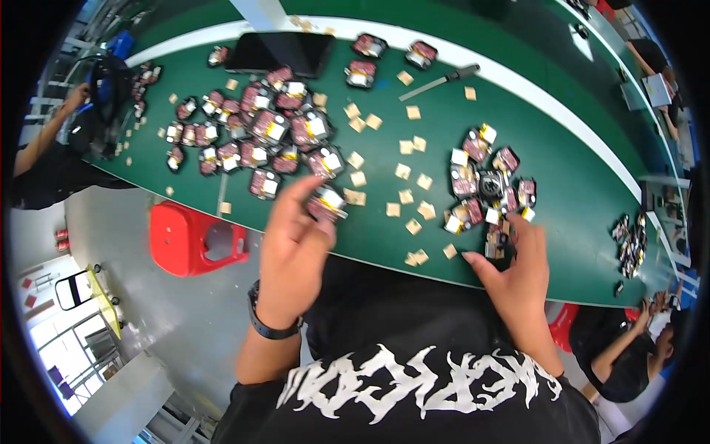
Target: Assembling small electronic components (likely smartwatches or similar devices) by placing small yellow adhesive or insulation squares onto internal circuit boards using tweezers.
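Observation:
My left hand (291,248), with a dark band on its wrist, has its thumb and index finger closed around a small black-edged unit (325,203) with a pinkish face and a white-and-yellow label. This unit is at the near right edge of a large group of similar units (268,127). My right hand (518,270) spreads thumb and fingers around another small unit (496,241), whose face looks tan and dark. The thumb is apart from that unit, and the fingertips are by its right side. Just beyond lies a smaller cluster of units, including one with a round black part (492,186).
Several small tan squares (402,171) are scattered over the green table (384,244). A dark-handled blade or file (444,81) and a black flat panel (303,55) lie farther back. A red stool (174,238) stands at left. Other people sit at both sides.

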Available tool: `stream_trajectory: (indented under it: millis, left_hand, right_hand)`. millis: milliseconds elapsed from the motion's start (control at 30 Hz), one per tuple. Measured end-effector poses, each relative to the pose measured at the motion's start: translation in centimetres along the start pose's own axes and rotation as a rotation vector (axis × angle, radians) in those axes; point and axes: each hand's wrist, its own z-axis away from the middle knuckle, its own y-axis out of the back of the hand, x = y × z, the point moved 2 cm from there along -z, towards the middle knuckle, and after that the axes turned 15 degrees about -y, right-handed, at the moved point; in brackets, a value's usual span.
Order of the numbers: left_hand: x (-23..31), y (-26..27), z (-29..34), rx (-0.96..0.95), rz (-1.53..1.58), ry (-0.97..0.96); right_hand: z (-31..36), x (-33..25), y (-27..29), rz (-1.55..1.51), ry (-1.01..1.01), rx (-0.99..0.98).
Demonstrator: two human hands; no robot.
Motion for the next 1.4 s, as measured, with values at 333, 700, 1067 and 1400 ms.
stream_trajectory:
  millis: [333,700,1067,1400]
  left_hand:
    - [-1.2,13.2,-6.9,0.373,-0.605,-0.124]
    - [0.4,-7.3,0.2,-0.394,0.242,0.048]
    - [-1.7,-8.4,1.3,-0.412,0.207,0.096]
    - [-1.9,-8.6,1.4,-0.310,0.206,0.144]
  right_hand:
    - [-0.1,0.9,-0.7,-0.082,0.058,0.063]
    - [0.0,-1.5,0.7,-0.494,0.312,-0.221]
    - [-0.6,0.4,1.8,-0.539,0.187,-0.225]
    - [1.3,0.6,0.7,-0.965,-0.412,-0.842]
